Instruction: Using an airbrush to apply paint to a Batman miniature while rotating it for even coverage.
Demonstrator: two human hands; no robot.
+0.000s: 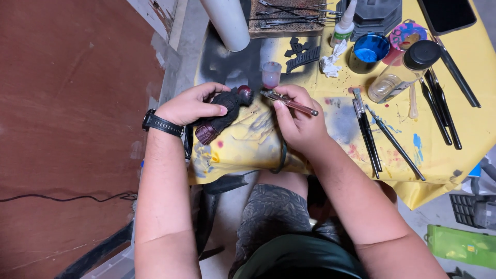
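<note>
Forearms frame the lap | left hand grip clamped on dark figure above yellow worktop edge | right hand grip closed round airbrush, nozzle beside figure's red head | advice: brace wrists, spray lightly, turn figure slowly.

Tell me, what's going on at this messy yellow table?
A person is painting a small figure. The left hand grips the dark figure, whose head is red, above the yellow table cover. The right hand points an airbrush with a small cup on top at that head. Brushes, a blue paint pot and a glue bottle lie nearby.
</note>
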